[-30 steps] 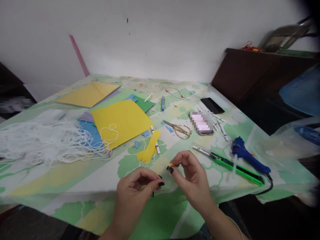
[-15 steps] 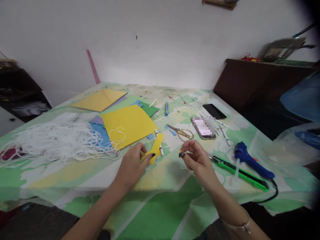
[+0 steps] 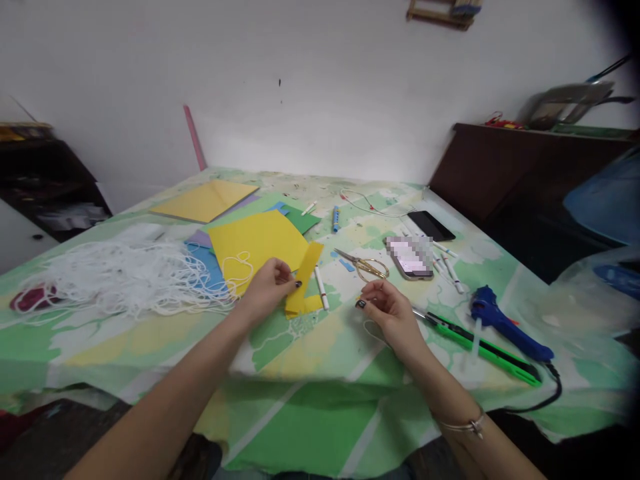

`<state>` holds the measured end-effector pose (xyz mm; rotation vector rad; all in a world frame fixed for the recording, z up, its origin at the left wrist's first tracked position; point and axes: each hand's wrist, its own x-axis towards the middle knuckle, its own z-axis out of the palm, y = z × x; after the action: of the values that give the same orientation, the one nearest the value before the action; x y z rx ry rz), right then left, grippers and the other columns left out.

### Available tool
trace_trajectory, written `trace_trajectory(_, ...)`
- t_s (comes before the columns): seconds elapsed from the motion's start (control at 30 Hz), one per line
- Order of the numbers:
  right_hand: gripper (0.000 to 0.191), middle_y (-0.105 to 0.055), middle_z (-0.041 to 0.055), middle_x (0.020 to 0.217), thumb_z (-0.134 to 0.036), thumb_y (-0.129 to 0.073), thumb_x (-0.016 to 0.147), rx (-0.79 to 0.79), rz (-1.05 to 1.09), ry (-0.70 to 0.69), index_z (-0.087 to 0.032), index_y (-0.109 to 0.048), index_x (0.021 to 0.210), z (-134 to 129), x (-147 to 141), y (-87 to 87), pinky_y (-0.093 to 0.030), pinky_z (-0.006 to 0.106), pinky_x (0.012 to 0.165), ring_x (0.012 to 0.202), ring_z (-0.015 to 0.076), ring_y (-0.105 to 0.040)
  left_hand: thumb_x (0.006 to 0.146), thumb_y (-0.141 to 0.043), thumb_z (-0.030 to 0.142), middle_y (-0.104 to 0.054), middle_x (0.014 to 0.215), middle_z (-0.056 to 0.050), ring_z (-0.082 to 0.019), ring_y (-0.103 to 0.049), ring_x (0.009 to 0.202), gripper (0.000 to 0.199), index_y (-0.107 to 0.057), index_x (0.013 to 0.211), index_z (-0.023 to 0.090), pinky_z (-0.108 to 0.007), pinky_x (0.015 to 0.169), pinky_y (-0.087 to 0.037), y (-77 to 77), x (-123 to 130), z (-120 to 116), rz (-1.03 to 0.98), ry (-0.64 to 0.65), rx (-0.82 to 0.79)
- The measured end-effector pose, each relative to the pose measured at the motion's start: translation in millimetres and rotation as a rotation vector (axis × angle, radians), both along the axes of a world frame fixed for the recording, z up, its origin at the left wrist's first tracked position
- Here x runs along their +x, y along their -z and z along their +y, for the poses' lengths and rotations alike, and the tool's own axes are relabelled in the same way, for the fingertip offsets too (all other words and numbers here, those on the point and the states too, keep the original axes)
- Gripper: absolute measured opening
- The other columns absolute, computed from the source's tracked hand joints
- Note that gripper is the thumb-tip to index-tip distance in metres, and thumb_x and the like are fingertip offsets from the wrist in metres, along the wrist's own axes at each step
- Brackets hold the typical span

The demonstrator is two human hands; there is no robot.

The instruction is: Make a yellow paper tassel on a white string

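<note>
My left hand pinches a yellow strip of craft paper or foam, raised at an angle over the table. Under it, another yellow piece lies beside a white marker. To the right, my right hand is closed, thumb against fingertips, on a small yellow piece mostly hidden by the fingers. A thin white string curves below that hand. Gold-handled scissors lie just beyond it, with small blue scraps next to their blades.
A large yellow sheet and coloured sheets lie behind my left hand. Tangled white cord heaps at the left. On the right are a green cutter, a blue glue gun with its cable, a lit phone and a black phone.
My left hand has lifted the yellow strip up and away from me, uncovering the yellow piece beneath. My right hand has stayed nearly in place, still pinched. The view has shifted slightly.
</note>
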<state>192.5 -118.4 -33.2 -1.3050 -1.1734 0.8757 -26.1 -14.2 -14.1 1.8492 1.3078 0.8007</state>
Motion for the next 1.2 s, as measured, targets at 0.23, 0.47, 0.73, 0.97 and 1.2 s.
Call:
trace_trajectory(0.23,0.022,-0.061,0.0008,0.075,-0.029,-0.068,0.073,0.095,-0.137,0.033,-0.019,-0.055,0.086,-0.3,15.9,-27.0,-0.034,0.024,0.051,0.062,0.0129,-0.053,0.06,-0.065,0.016,-0.055,0.071,-0.002,-0.024,-0.056,0.076,0.019,-0.049,0.069,0.021,-0.033,0.068,-0.039,-12.7,-45.1,25.7,0.262,-0.093,0.145)
trace_trajectory(0.47,0.014,-0.066,0.0027,0.081,-0.021,-0.064,0.074,0.128,-0.322,-0.046,-0.02,-0.058,0.086,26.4,18.8,-52.0,-0.039,0.026,0.056,0.064,0.0137,-0.055,0.069,-0.064,0.03,-0.061,0.082,-0.004,-0.021,-0.056,0.077,0.015,-0.059,0.078,0.019,-0.029,0.069,-0.041,-5.8,-2.9,8.8,0.319,0.222,0.136)
trace_trajectory(0.73,0.016,-0.069,0.0016,0.078,-0.009,-0.062,0.069,0.076,-0.505,-0.092,-0.021,-0.061,0.08,75.0,13.5,-33.6,-0.045,0.027,0.063,0.069,0.0155,-0.062,0.064,-0.058,0.018,-0.057,0.062,0.003,-0.015,-0.052,0.057,0.008,-0.058,0.071,0.02,-0.023,0.053,-0.034,3.2,11.0,11.2,0.314,0.424,-0.05)
trace_trajectory(0.97,0.017,-0.069,0.0031,0.079,-0.007,-0.059,0.071,0.052,-0.62,-0.047,-0.02,-0.061,0.081,94.7,14.3,-34.6,-0.044,0.027,0.062,0.072,0.0165,-0.063,0.06,-0.058,0.015,-0.051,0.057,0.004,-0.013,-0.046,0.055,0.006,-0.055,0.06,0.019,-0.022,0.05,-0.03,-3.9,16.0,12.4,0.217,0.46,-0.099)
trace_trajectory(1.2,0.025,-0.071,0.0024,0.075,0.0,-0.056,0.068,0.035,-0.702,-0.068,-0.021,-0.063,0.079,94.1,8.0,-15.9,-0.045,0.029,0.065,0.071,0.019,-0.064,0.061,-0.066,0.02,-0.056,0.06,0.003,-0.012,-0.049,0.055,0.009,-0.058,0.064,0.017,-0.022,0.051,-0.036,-27.3,16.5,35.0,-0.03,0.386,-0.188)
